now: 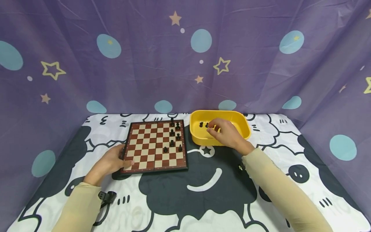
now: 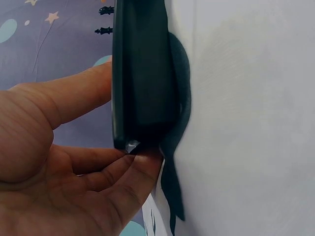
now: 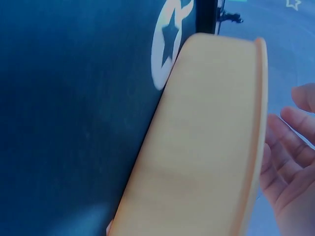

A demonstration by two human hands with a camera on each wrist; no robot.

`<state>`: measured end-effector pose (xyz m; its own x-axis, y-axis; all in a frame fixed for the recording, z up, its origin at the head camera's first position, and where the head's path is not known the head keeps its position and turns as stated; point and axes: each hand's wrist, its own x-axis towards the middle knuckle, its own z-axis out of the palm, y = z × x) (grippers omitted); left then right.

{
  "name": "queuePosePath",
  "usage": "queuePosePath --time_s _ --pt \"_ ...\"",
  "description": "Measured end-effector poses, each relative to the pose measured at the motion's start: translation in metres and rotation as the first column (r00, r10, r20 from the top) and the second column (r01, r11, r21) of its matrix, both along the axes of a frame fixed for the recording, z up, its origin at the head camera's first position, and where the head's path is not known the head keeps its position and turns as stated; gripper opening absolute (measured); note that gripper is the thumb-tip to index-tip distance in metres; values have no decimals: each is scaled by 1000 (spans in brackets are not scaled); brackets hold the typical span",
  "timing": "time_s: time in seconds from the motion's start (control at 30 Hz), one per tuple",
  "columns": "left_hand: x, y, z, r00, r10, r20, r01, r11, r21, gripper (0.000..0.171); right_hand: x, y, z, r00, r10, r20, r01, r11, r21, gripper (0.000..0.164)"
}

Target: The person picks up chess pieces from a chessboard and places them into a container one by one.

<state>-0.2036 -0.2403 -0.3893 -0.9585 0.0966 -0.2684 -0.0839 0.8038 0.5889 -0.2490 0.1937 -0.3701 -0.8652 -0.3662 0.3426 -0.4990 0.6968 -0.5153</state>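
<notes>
No words or brands can be read; faint border marks (image 1: 171, 168) on the chessboard (image 1: 149, 148) are too small to make out, and a squiggle (image 1: 103, 120) on the cloth (image 1: 130, 220), far left, resembles a 3

Yellow bin (image 3: 197, 123) cut off below in right wrist view, its inside hidden there, sleeves (image 1: 282, 187) cropped

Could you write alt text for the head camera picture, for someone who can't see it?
A person's left hand grips a chessboard by its left edge, with black pieces on its right half, while the right hand reaches over a yellow tray holding more dark pieces. Cartoon-print cloth lies beneath; a purple curtain hangs behind.
</notes>
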Motion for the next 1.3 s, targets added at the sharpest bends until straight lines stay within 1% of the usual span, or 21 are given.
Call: queuePosePath --time_s 0.27,0.47,0.63,0.87,1.0,1.3 --pt "-1 1 -1 1000 0 -2 0 1000 5 87 12 -12 0 998 43 -36 -43 999 -17 22" --pt "-1 1 0 1000 -1 -3 1 1000 19 88 18 -23 -1 994 73 -82 -76 997 -32 24" --pt "-1 4 0 1000 -9 -11 9 999 31 85 25 -32 -3 994 80 -75 -83 996 -40 23" --pt "0 4 2 1000 -8 -8 9 1000 21 87 29 -47 -6 990 119 -75 -123 992 -40 21" --pt "-1 3 2 1000 -3 -3 3 1000 13 88 30 -57 -7 989 134 -58 -137 990 -37 21" --pt "-1 1 0 1000 1 8 -1 1000 4 90 32 -75 -9 980 194 47 -192 980 -52 30"
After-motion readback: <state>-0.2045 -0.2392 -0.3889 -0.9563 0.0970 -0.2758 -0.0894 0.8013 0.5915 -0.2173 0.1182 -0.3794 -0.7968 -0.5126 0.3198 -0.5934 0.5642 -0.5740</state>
